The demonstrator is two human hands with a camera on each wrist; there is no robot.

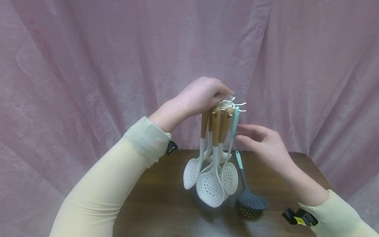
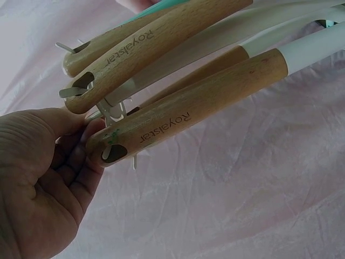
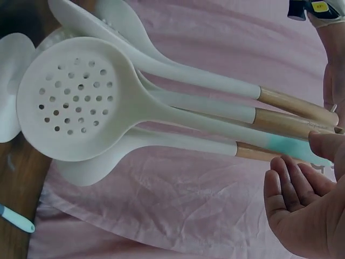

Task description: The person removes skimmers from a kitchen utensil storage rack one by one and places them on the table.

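Sleeves fill the bottom of the head view. Up higher, the left hand (image 1: 204,95) grips the top of the white rack (image 1: 229,104), where the spoons (image 1: 211,184) hang above the brown table (image 1: 165,204). Only the left wrist view shows the word Royalstar on a wooden handle (image 2: 188,121). The right hand (image 3: 307,210) is open beside the green handle (image 1: 235,123). A dark ladle (image 1: 250,200) lies on the table. The rack's base is hidden.

Hanging skimmers (image 1: 211,184) crowd rack (image 1: 229,103); dark skimmer (image 1: 250,200) blocks right.
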